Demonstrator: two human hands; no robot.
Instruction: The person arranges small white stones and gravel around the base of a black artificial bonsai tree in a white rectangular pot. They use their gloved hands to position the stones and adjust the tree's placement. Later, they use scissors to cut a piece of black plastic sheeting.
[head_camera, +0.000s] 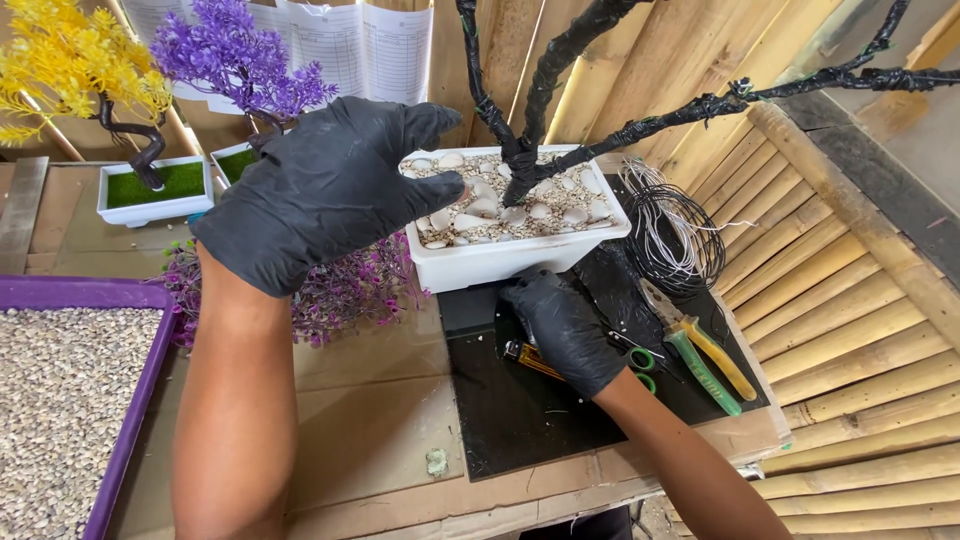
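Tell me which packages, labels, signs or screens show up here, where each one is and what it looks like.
Paper sheets: pinned on the wooden wall at the top, behind the purple tree; white rectangles, overlapping, ruled into tables of thin dark lines.
No packages, signs or screens show.

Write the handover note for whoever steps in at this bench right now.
Left hand: gloved, open, fingertips at the white planter rim.
Right hand: gloved, pressed on the black mat over a small orange-handled tool; grip unclear.
Planter holds pebbles and a black-wrapped bare tree.
Wire coil and pliers lie right.
Done: pebbles in. Left: branches bare.
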